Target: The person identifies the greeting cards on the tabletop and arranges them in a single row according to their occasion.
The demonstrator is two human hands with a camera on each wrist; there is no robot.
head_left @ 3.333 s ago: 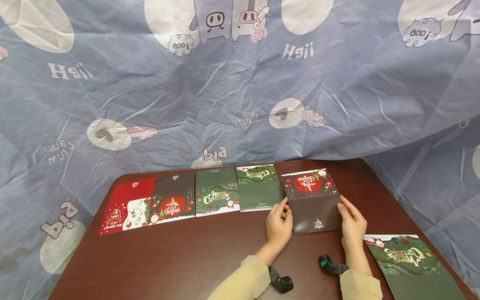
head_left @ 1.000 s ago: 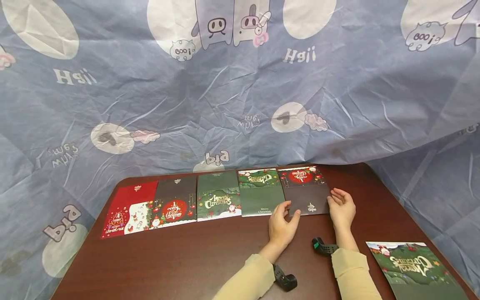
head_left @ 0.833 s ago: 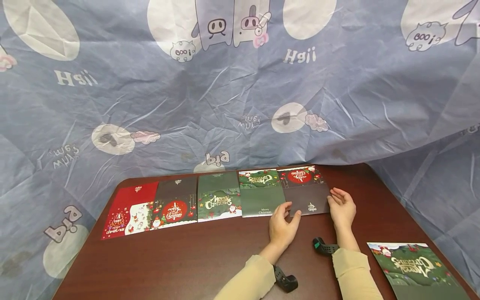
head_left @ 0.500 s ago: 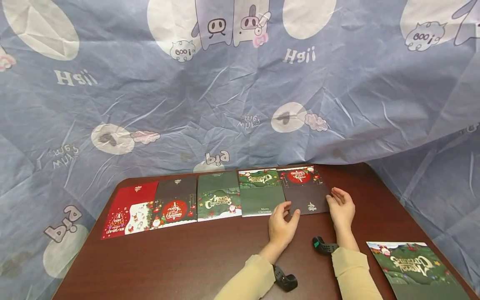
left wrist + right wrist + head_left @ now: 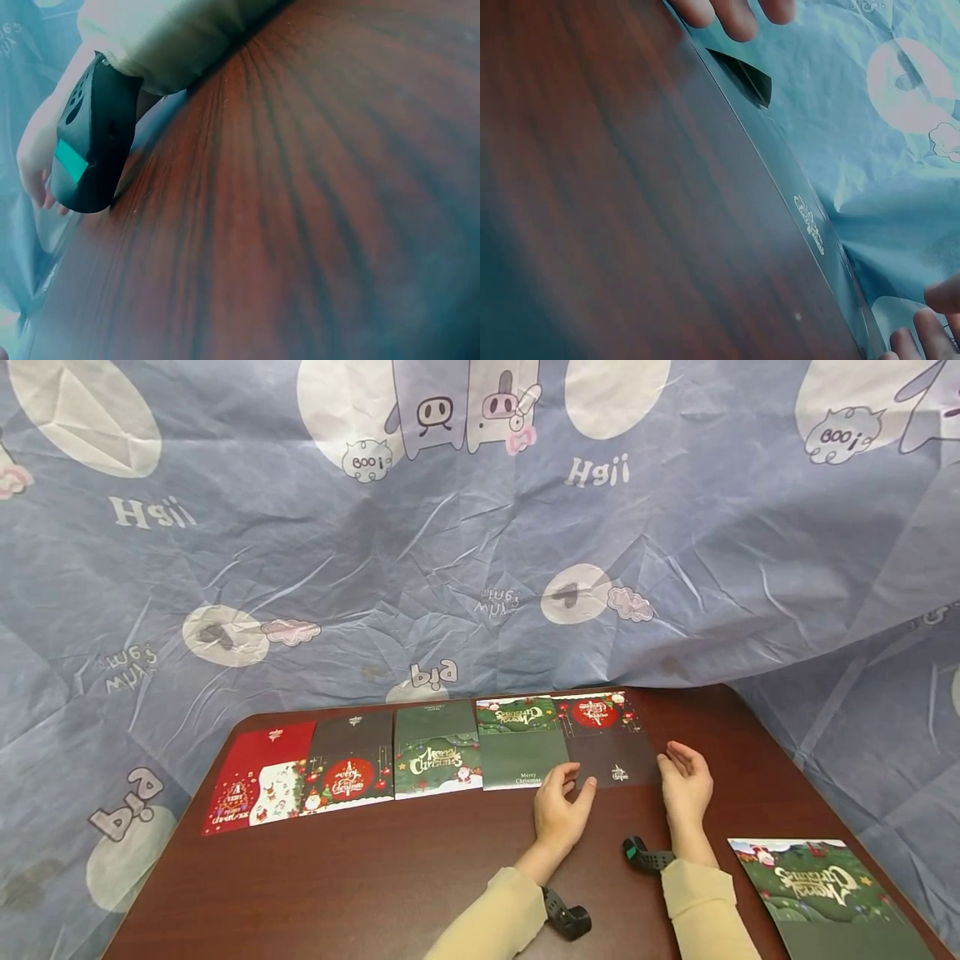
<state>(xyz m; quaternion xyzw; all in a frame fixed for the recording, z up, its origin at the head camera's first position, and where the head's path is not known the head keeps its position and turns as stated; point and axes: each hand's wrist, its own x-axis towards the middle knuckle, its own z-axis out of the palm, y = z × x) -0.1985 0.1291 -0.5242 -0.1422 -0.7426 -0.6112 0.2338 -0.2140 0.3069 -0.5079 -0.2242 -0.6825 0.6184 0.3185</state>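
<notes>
A dark brown Christmas card (image 5: 607,758) with a red circle lies at the right end of the row of cards. My left hand (image 5: 558,810) is at its lower left corner, fingers loosely bent and thumb apart. Beside its right edge is my right hand (image 5: 686,785), fingers relaxed. Neither hand grips the card; whether the fingertips touch it I cannot tell. In the right wrist view the card's dark edge (image 5: 821,240) shows between left fingers (image 5: 739,19) above and right fingers (image 5: 930,337) below. The left wrist view shows mostly tabletop, with the right hand (image 5: 36,157) partly behind its wrist camera.
Left of the brown card lie a green card (image 5: 525,756), another green card (image 5: 435,764), a dark card (image 5: 337,743) and a red card (image 5: 255,747). One more green card (image 5: 821,881) lies at the front right of the wooden table (image 5: 337,893). A patterned curtain (image 5: 450,543) hangs behind.
Both hands brought the brown card left and back against the neighbouring green card, then relaxed their hold. In the last second it shifted very slightly left, while the hands stayed almost still.
</notes>
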